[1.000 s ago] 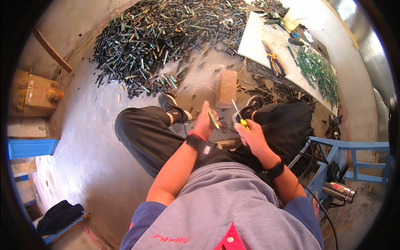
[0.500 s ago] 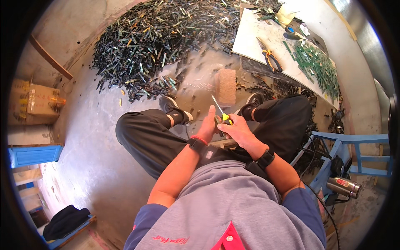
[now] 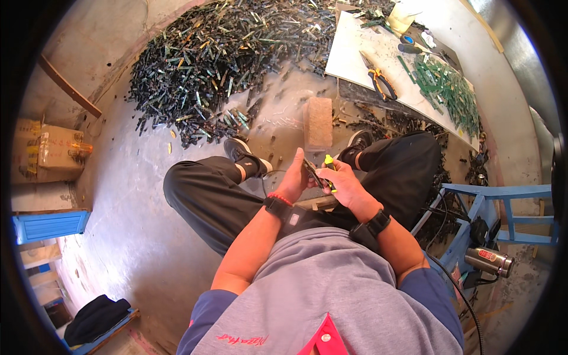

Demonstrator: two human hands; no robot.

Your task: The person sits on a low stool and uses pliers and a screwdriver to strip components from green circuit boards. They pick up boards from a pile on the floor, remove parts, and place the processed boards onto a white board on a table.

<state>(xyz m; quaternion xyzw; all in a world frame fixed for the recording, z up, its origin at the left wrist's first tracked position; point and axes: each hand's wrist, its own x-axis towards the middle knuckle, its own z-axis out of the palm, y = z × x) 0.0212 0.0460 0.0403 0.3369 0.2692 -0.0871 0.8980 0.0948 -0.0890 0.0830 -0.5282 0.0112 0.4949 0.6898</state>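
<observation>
Between my knees, my left hand [image 3: 292,181] is closed around a dark narrow strip [image 3: 310,170], which looks like the ones in the pile ahead. My right hand [image 3: 348,187] meets it from the other side and grips a screwdriver [image 3: 329,160] with a yellow and black handle. The yellow part of the handle sticks up above the fingers. I cannot make out the screwdriver's blade. The right thumb lies close to the strip. A reddish brick [image 3: 318,124] rests on the floor just beyond both hands, between my shoes.
A large heap of dark strips [image 3: 201,65] covers the floor ahead. On a white board [image 3: 346,53] at the far right lie orange-handled pliers [image 3: 381,81] and green strips [image 3: 447,92]. A blue chair-like frame [image 3: 503,195] and a steel flask [image 3: 489,262] are right; cardboard boxes [image 3: 59,151] are left.
The screwdriver has turned in my right hand: its blade pointed up and away before and no longer shows, while the yellow handle part now sticks up. The dark strip shows more clearly.
</observation>
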